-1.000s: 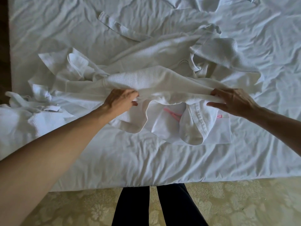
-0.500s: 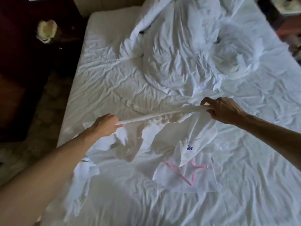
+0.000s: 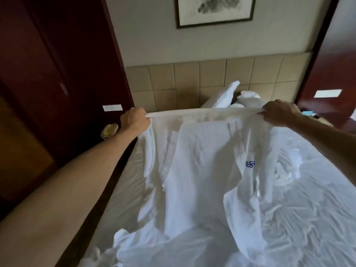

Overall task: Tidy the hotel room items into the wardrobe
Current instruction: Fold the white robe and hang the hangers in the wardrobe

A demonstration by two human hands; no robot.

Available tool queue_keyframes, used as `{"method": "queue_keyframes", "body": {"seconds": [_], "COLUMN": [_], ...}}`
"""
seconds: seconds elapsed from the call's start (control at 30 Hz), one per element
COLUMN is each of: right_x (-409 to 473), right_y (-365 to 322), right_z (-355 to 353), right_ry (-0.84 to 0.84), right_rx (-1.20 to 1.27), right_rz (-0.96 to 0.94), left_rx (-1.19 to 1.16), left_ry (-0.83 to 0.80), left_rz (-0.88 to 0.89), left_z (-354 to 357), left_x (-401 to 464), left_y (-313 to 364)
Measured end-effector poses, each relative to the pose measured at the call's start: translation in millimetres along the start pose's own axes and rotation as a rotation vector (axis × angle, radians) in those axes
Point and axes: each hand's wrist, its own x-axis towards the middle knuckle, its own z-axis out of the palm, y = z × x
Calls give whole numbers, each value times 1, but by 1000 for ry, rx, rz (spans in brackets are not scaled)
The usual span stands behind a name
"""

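Head view: hands (image 3: 208, 116) hold bathrobe (image 3: 202, 170), its hem cut off below.

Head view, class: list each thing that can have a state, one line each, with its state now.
Bathrobe: lifted, stretched between both hands, lower part trailing on the bed.
Left hand: gripping the robe's top edge.
Right hand: gripping the robe's top edge.
Bed sheet: wrinkled.
Pillows: propped untidily against the headboard.

white waffle bathrobe (image 3: 202, 170), blue emblem, stretched taut, hanging above bed
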Motion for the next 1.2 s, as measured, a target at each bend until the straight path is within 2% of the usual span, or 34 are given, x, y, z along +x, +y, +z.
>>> {"method": "queue_keyframes", "body": {"seconds": [0.13, 0.3, 0.47, 0.63, 0.83, 0.9, 1.07, 1.2], "right_x": [3, -5, -16, -34, -91, -116, -181, -227], "right_y": [5, 14, 17, 15, 5, -1, -20, -30], "right_z": [-80, -157, -207, -243, -280, -288, -306, -317], "right_ry": [166, 267, 288, 299, 271, 280, 374, 469], "right_rx": [-16, 25, 338, 634, 830, 870, 1039, 1168], "right_rz": [58, 141, 219, 210, 233, 247, 303, 360], "left_rx": [-15, -81, -126, -168, -181, -278, -747, -969], "left_ry": [148, 248, 286, 333, 362, 347, 200, 136], "left_rz": [-13, -86, -94, -100, -70, -81, -96, -83], "left_z": [-77, -156, -212, -258, -304, -317, -345, -363], "left_x": [16, 19, 12, -13, -77, -100, -150, -189], "left_y": [22, 44, 50, 48, 44, 38, 20, 14]}}
